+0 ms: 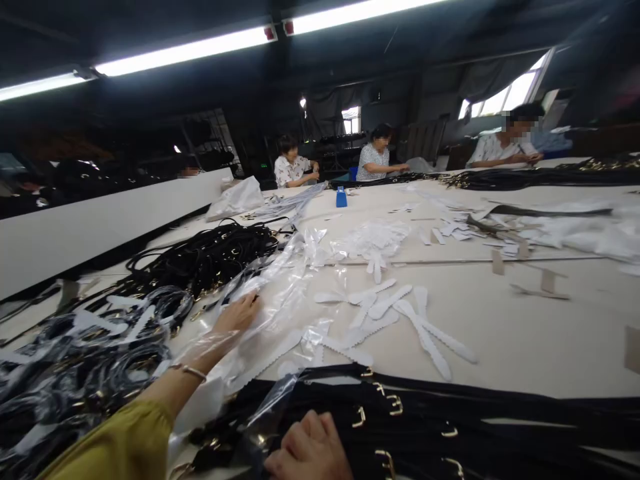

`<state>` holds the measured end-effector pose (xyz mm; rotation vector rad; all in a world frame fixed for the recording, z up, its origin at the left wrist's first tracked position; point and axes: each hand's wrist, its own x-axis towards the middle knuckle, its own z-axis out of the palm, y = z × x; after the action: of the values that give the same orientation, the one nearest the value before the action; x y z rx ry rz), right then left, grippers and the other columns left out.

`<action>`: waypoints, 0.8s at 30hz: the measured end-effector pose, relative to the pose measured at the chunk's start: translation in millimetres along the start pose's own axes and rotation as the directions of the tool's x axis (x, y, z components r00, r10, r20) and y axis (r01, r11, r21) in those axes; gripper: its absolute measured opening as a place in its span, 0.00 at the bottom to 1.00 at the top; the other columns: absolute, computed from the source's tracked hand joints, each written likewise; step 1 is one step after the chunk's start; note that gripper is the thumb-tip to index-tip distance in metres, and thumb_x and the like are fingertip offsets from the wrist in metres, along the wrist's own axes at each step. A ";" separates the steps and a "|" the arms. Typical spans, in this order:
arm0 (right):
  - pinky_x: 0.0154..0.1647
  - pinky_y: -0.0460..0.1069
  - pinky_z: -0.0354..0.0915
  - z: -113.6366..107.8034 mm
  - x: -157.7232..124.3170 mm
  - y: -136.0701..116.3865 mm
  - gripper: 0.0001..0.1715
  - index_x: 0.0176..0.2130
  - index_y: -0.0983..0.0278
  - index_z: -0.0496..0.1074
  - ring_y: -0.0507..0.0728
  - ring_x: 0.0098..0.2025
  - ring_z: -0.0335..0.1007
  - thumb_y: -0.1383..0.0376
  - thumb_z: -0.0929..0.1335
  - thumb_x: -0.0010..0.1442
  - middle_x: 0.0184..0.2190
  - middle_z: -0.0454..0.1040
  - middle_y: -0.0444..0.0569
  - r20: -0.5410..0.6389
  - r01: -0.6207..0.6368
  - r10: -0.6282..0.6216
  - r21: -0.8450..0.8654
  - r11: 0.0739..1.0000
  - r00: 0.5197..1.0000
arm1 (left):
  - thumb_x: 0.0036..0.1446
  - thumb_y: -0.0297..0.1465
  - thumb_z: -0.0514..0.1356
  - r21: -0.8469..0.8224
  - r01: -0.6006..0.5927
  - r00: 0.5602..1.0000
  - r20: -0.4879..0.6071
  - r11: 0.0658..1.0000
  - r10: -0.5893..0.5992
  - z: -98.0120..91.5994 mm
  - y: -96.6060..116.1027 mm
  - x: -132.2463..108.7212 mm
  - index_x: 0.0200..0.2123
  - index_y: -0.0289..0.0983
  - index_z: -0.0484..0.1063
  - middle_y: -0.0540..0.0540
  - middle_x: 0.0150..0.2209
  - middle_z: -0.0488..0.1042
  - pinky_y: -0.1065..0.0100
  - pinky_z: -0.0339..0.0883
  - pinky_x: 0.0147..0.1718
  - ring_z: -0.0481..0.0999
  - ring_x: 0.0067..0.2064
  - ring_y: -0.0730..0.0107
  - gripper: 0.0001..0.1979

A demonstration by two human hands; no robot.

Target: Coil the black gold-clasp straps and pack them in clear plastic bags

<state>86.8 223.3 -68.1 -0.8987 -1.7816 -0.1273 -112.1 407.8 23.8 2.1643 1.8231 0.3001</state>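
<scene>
My left hand [239, 315] reaches out over clear plastic bags [280, 283], with plastic lying across the forearm. Its fingers are bent together, and what they hold is too small to make out. At the bottom centre my right hand [310, 448] has curled fingers on the edge of a clear plastic bag [274, 407]. Beneath and beside it lie many black belts [425, 420] with gold buckles. Coiled belts in plastic [125, 360] are heaped at the left. Behind them is a pile of loose black straps [215, 257].
White scalloped strips [425, 340] are scattered mid-table [525, 333]. A blue object [341, 197] stands farther back. Three people sit at the far side, beside more black belts [540, 177]. A white board [110, 220] runs along the left.
</scene>
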 end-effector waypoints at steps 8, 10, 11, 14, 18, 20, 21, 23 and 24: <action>0.40 0.53 0.52 -47.0 20.0 -9.9 0.08 0.36 0.59 0.73 0.56 0.38 0.61 0.71 0.72 0.57 0.34 0.71 0.43 0.452 -0.185 0.108 0.129 0.974 0.885 | 0.65 0.51 0.47 -0.475 0.077 0.985 0.170 0.877 0.006 -38.6 29.4 -103.5 0.52 0.40 0.74 0.42 0.51 0.78 0.62 0.72 0.49 0.78 0.52 0.59 0.27; 0.40 0.53 0.52 -49.3 21.2 -9.8 0.07 0.36 0.59 0.74 0.56 0.38 0.60 0.71 0.71 0.59 0.33 0.71 0.43 0.474 -0.182 0.103 0.125 0.975 0.875 | 0.65 0.50 0.46 -0.536 0.110 0.994 0.066 0.837 -0.089 -42.0 32.2 -130.8 0.45 0.37 0.73 0.41 0.42 0.79 0.64 0.73 0.41 0.79 0.43 0.61 0.26; 0.40 0.53 0.52 -49.3 21.4 -9.8 0.06 0.36 0.59 0.74 0.56 0.38 0.60 0.71 0.71 0.60 0.33 0.71 0.44 0.478 -0.178 0.098 0.123 0.976 0.873 | 0.63 0.51 0.50 -0.546 0.137 0.990 0.038 0.826 -0.139 -40.3 32.6 -147.0 0.39 0.37 0.73 0.44 0.35 0.78 0.66 0.72 0.36 0.78 0.37 0.63 0.24; 0.40 0.53 0.52 -48.3 21.3 -9.8 0.05 0.35 0.59 0.74 0.56 0.39 0.60 0.70 0.71 0.61 0.33 0.71 0.44 0.489 -0.162 0.084 0.120 0.979 0.868 | 0.55 0.50 0.59 -0.449 0.289 0.956 0.084 0.846 -0.282 -20.3 32.5 -205.4 0.24 0.40 0.67 0.53 0.19 0.68 0.69 0.61 0.23 0.68 0.22 0.68 0.19; 0.41 0.53 0.52 -49.0 21.9 -9.2 0.06 0.37 0.59 0.75 0.57 0.39 0.60 0.70 0.72 0.60 0.34 0.72 0.44 0.495 -0.157 0.076 0.124 0.980 0.865 | 0.56 0.50 0.56 -0.073 0.509 0.861 0.014 0.858 -0.509 26.6 35.6 -282.1 0.27 0.44 0.70 0.50 0.27 0.75 0.63 0.64 0.32 0.75 0.32 0.58 0.17; 0.41 0.53 0.52 -50.3 22.2 -8.4 0.06 0.39 0.59 0.75 0.57 0.39 0.61 0.70 0.72 0.60 0.34 0.72 0.44 0.501 -0.149 0.070 0.120 0.982 0.863 | 0.55 0.49 0.57 -0.033 0.550 0.832 -0.066 0.835 -0.551 47.2 39.3 -306.5 0.33 0.47 0.72 0.48 0.35 0.78 0.60 0.67 0.36 0.77 0.39 0.54 0.14; 0.42 0.53 0.52 -51.0 22.3 -8.0 0.07 0.39 0.59 0.75 0.57 0.40 0.61 0.70 0.72 0.61 0.34 0.73 0.44 0.507 -0.143 0.064 0.117 0.983 0.859 | 0.54 0.49 0.58 -0.046 0.534 0.837 -0.107 0.844 -0.536 55.3 41.5 -313.9 0.35 0.48 0.73 0.47 0.39 0.78 0.58 0.68 0.38 0.76 0.42 0.52 0.13; 0.42 0.53 0.52 -52.3 22.4 -7.4 0.07 0.40 0.59 0.76 0.57 0.40 0.61 0.70 0.72 0.61 0.35 0.73 0.45 0.523 -0.127 0.052 0.107 0.986 0.851 | 0.53 0.46 0.60 -0.072 0.459 0.867 -0.182 0.885 -0.464 65.8 46.5 -319.7 0.34 0.47 0.72 0.45 0.39 0.77 0.55 0.68 0.43 0.75 0.45 0.50 0.11; 0.42 0.54 0.53 -52.9 22.4 -7.2 0.07 0.41 0.59 0.76 0.57 0.40 0.61 0.69 0.72 0.61 0.35 0.73 0.45 0.529 -0.116 0.046 0.101 0.988 0.848 | 0.53 0.45 0.60 -0.082 0.421 0.880 -0.203 0.903 -0.429 68.3 49.2 -318.9 0.31 0.47 0.71 0.44 0.37 0.76 0.54 0.67 0.44 0.75 0.44 0.49 0.10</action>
<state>120.2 203.7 -25.0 -0.9727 -2.2215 0.3206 -99.2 80.3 -13.2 1.6935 2.3316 0.4762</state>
